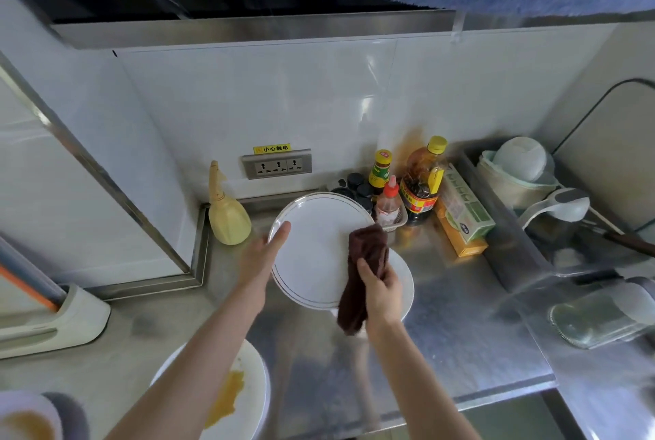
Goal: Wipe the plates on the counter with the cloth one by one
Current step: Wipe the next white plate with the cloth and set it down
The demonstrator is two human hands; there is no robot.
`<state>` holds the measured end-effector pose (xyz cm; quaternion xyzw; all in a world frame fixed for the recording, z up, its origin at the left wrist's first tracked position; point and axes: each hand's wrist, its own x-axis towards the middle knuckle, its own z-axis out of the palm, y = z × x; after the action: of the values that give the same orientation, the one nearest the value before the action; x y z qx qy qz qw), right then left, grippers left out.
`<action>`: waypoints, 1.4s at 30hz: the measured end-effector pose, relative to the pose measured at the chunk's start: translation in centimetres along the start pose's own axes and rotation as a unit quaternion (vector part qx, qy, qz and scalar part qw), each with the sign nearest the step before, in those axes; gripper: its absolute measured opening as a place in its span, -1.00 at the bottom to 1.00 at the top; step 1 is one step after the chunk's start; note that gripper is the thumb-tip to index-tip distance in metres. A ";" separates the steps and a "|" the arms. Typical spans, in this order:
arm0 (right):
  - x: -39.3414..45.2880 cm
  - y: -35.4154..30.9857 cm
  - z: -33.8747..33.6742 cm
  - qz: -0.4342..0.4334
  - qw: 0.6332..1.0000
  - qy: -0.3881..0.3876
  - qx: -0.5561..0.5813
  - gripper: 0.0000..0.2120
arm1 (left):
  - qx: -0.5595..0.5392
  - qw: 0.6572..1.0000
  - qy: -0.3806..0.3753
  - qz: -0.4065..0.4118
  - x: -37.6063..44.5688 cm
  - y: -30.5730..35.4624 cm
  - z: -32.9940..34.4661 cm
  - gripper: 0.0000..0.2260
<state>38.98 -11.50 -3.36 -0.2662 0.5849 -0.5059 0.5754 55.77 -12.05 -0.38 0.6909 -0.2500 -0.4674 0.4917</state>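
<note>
A white plate with a thin gold rim line (312, 248) is tilted up above the steel counter (460, 326). My left hand (264, 255) grips its left edge, thumb on the face. My right hand (381, 294) is shut on a dark brown cloth (365, 262), whose upper end presses on the plate's right side. Another white plate (406, 283) lies on the counter under the held one, mostly hidden. A plate smeared with yellow sauce (244, 393) sits near the front edge, partly behind my left forearm. A second soiled dish (24, 418) shows at the bottom left corner.
Sauce bottles (421, 180) and a small basket stand at the back wall, with boxes (464, 212) to their right. A yellow squeeze bottle (227, 212) stands at the back left. Bowls and a ladle (556, 205) fill the sink area on the right. A glass lid (595, 319) lies at the far right.
</note>
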 end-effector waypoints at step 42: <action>5.2 12.5 8.4 0.204 0.972 -0.019 -0.120 -0.80 | 0.020 0.977 0.084 -0.194 2.4 -12.9 -8.7 -0.84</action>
<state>49.25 -14.23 -15.22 -0.2181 0.6719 -0.2992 0.6414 63.13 -5.05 -12.45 0.7725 -0.0779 -0.4894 0.3970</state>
